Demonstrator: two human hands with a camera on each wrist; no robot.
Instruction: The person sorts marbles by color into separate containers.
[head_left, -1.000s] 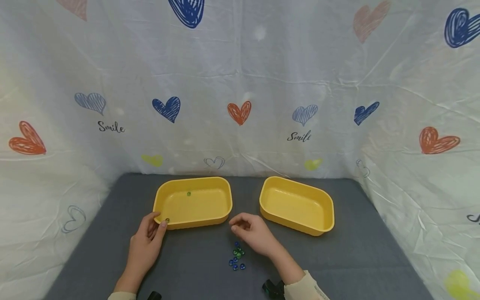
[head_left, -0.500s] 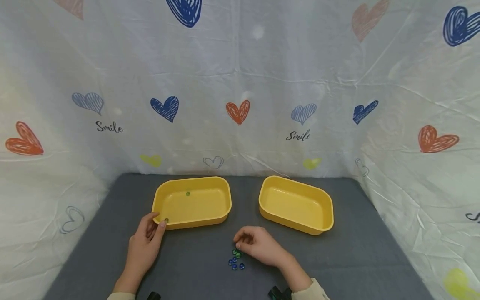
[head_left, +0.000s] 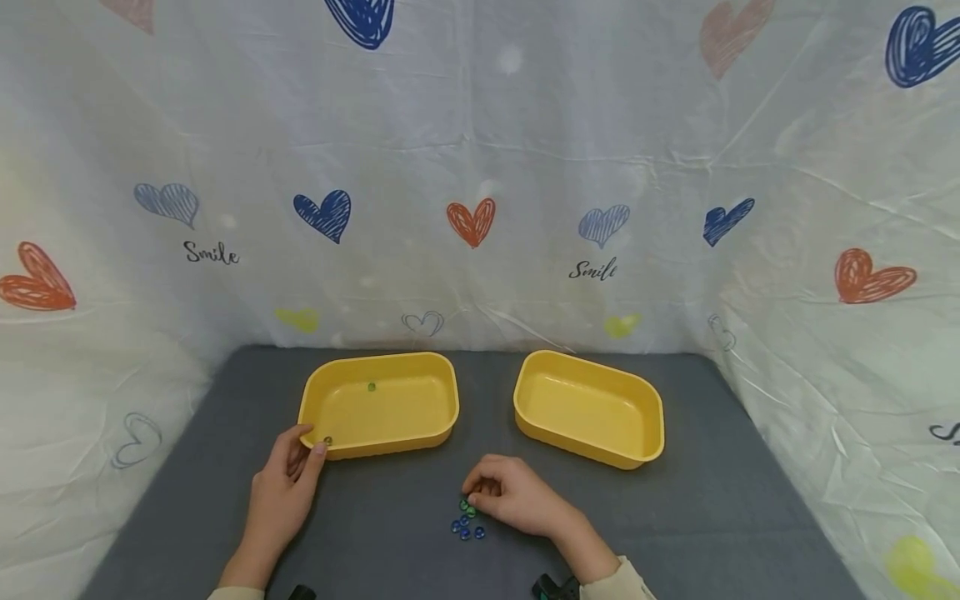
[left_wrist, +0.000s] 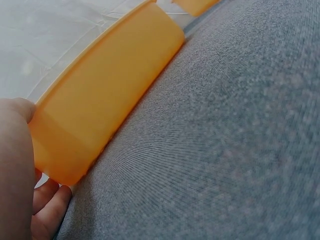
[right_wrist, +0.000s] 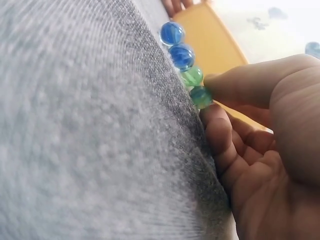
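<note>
My left hand [head_left: 279, 500] holds the near left corner of the left yellow tray [head_left: 390, 445], thumb at the rim; in the left wrist view fingers [left_wrist: 52, 207] reach under that corner. Two small greenish marbles lie in this tray, one green marble [head_left: 371, 387] at the back and another marble [head_left: 327, 441] by the thumb. My right hand [head_left: 517, 497] is down at a loose group of blue and green marbles on the cloth. In the right wrist view its thumb and forefinger pinch a dark green marble [right_wrist: 201, 97], beside a lighter green marble [right_wrist: 192, 76] and blue marbles [right_wrist: 181, 56].
A second yellow tray [head_left: 588, 450] stands to the right, angled, with no marbles visible in it. Grey cloth [head_left: 390, 533] covers the table. A white curtain [head_left: 480, 108] printed with hearts hangs behind the trays.
My right hand has come down from beside the left tray's near right corner to the marbles, and its fingers have closed in on a green one. My left hand stays at the tray.
</note>
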